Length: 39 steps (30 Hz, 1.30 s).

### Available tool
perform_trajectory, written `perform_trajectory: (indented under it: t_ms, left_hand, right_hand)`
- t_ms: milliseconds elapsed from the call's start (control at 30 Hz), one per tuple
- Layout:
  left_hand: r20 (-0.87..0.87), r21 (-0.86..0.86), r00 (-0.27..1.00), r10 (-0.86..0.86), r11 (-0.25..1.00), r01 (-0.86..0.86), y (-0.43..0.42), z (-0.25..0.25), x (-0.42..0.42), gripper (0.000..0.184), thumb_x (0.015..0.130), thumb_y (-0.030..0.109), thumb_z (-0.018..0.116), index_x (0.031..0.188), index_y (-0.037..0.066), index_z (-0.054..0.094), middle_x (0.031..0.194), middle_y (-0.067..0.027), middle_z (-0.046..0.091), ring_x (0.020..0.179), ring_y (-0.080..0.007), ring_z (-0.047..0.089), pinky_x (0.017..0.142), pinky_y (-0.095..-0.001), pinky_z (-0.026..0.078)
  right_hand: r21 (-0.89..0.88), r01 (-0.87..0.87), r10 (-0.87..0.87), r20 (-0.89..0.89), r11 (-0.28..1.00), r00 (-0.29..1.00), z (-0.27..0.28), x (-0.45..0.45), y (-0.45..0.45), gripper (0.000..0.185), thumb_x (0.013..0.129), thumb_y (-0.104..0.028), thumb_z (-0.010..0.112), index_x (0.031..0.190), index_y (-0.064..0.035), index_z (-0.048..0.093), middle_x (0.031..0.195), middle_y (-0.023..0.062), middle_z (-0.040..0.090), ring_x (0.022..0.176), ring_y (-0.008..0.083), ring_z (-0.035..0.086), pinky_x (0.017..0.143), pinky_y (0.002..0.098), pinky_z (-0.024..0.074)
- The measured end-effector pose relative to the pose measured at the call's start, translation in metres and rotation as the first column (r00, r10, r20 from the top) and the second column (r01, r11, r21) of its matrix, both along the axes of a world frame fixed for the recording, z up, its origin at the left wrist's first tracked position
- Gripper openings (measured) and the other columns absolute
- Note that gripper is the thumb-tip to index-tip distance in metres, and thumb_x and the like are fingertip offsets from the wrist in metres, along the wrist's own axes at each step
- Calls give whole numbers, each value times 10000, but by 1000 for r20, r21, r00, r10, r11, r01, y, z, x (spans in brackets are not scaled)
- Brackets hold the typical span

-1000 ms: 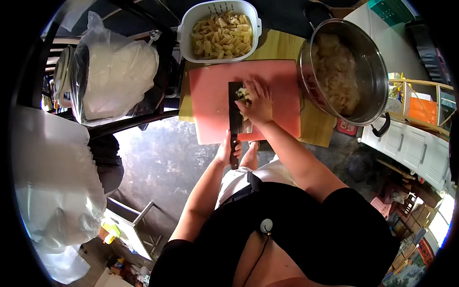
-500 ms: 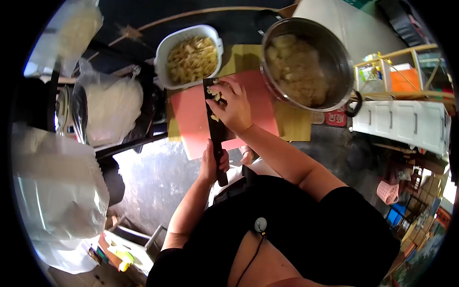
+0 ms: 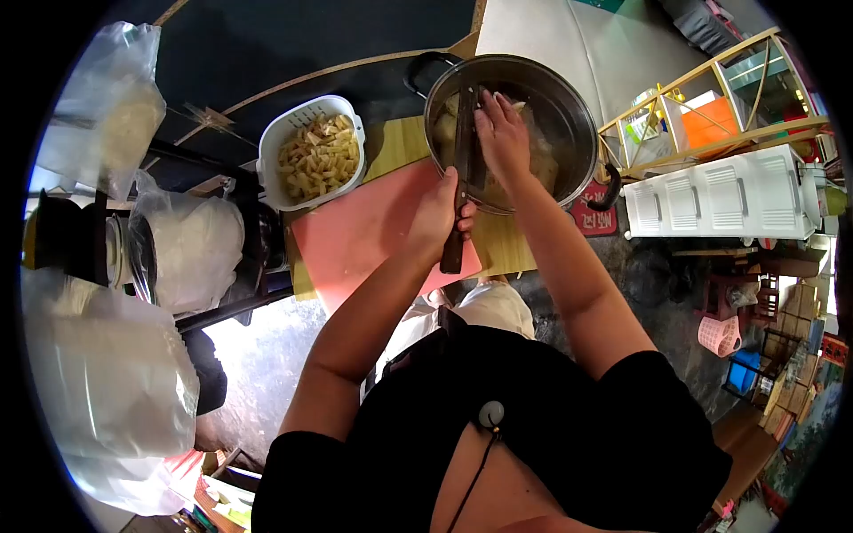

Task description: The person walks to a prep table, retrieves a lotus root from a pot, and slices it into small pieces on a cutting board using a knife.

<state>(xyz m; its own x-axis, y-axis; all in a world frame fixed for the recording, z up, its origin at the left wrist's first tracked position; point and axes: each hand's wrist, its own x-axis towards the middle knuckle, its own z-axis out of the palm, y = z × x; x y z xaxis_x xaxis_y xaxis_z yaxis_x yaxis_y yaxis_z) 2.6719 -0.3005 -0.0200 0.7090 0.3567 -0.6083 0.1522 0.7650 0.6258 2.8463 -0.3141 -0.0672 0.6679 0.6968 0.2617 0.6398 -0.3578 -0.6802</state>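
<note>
My left hand [image 3: 437, 213] is closed round the dark handle of a kitchen knife [image 3: 453, 251]. Its broad dark blade is tilted over a large metal pot [image 3: 582, 115], seen nearly edge-on. Beside the blade, above the pot's opening, my right hand [image 3: 504, 142] has its fingers stretched out, the tips close to or touching the blade. Pale pieces of food in cloudy liquid [image 3: 540, 164] show inside the pot, partly hidden by my hand. Below and left lies a pink cutting board [image 3: 355, 231]. A white basket [image 3: 269, 173] holds many pale cut pieces [image 3: 320, 155].
The board rests on a wooden surface [image 3: 515, 251] beside the pot. Plastic bags [image 3: 191, 244] hang or stand on a rack at left. To the right are a white drawer unit [image 3: 720, 200], a wooden-framed shelf [image 3: 711, 155] and a pink basket [image 3: 720, 335].
Both hands and the knife have moved from above the board to over the pot. Pale pieces earlier seen on the blade are no longer visible there. The camera view has shifted.
</note>
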Motion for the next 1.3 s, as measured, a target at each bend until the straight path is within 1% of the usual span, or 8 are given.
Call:
perform_trajectory:
  t_ms: [267, 300, 500, 733, 867, 1000, 1100, 1300]
  left_hand:
    - [13, 22, 986, 164, 986, -164, 13, 29, -106, 416, 927, 506, 349, 829, 110, 431, 547, -3, 363, 395, -101, 314, 383, -262, 309]
    - [-43, 62, 974, 222, 974, -219, 9, 29, -126, 438, 930, 513, 320, 844, 105, 453, 539, -3, 366, 379, -99, 316, 371, -250, 305]
    - [-97, -17, 921, 378, 924, -381, -18, 11, -227, 589, 919, 583, 251, 630, 98, 416, 485, 13, 347, 346, -90, 324, 342, -239, 317]
    - [-60, 1, 893, 447, 894, -448, -37, 3, -237, 581, 924, 571, 257, 651, 87, 424, 486, 13, 347, 349, -86, 325, 344, -239, 320]
    - [-65, -30, 893, 446, 893, -449, -36, 2, -231, 570, 929, 560, 262, 667, 82, 427, 490, 10, 354, 350, -87, 328, 346, -237, 321]
    - [-62, 63, 918, 392, 919, -388, -34, 2, -228, 560, 928, 558, 268, 687, 79, 428, 496, 6, 365, 354, -88, 333, 350, -236, 322]
    - [-54, 59, 928, 368, 929, -365, -32, 0, -230, 552, 927, 558, 274, 693, 81, 422, 496, 5, 367, 356, -87, 336, 351, -235, 322]
    - [-88, 113, 924, 373, 925, -362, -32, 5, -229, 565, 917, 582, 260, 643, 107, 396, 464, 17, 340, 342, -87, 315, 348, -234, 305]
  right_hand:
    - [-419, -36, -41, -173, 907, 984, -81, 140, 4, 495, 909, -345, 421, 1317, -66, 417, 1301, 218, 432, 1199, 387, 394, 1009, 405, 318]
    - [-664, -131, 97, -87, 737, 991, -90, 158, 11, 510, 909, -343, 424, 1337, -67, 385, 1337, 205, 393, 1219, 369, 379, 1021, 403, 307]
    - [-674, -122, -142, -323, 728, 936, -115, 180, 23, 534, 892, -368, 465, 1332, -73, 393, 1324, 187, 406, 1191, 338, 410, 980, 410, 345]
    - [-604, -164, -215, -504, 780, 837, -122, 177, 19, 565, 873, -398, 514, 1326, -80, 403, 1310, 167, 421, 1159, 301, 447, 932, 419, 388]
    - [-530, -216, -255, -676, 820, 691, -155, 198, 22, 547, 845, -380, 582, 1292, -94, 449, 1137, 127, 543, 963, 221, 543, 756, 397, 468]
    - [-581, -268, -295, -694, 769, 657, -24, 146, 10, 444, 818, -222, 623, 1231, -125, 491, 931, 32, 544, 772, 108, 510, 616, 276, 446]
    - [-317, -339, 4, -725, 886, 689, -7, 142, -5, 477, 778, -174, 645, 1229, -135, 494, 951, 36, 550, 805, 108, 510, 608, 264, 436]
    - [-315, -359, 239, -361, 879, 902, 40, 131, -37, 585, 730, -171, 675, 1274, -139, 462, 1152, 97, 562, 1061, 221, 525, 910, 318, 412]
